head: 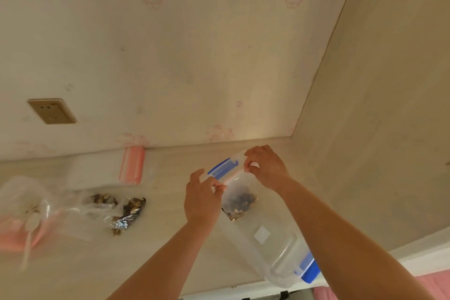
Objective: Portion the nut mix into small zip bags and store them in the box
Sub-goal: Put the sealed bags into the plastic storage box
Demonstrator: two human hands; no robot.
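A small clear zip bag (239, 198) with nut mix in its lower half hangs over the clear plastic box (270, 246) with blue clips. My left hand (202, 198) pinches the left end of the bag's pink zip strip. My right hand (266, 165) pinches the right end of that strip. The large open bag of nut mix (121, 212), with foil showing, lies on the desk to the left. A stack of empty zip bags (131, 165) with pink strips lies by the wall.
A crumpled clear bag with a white plastic spoon (30, 226) lies at the far left. A wall socket (52, 111) sits above the desk. The desk meets walls at the back and right; its front edge runs along the bottom right.
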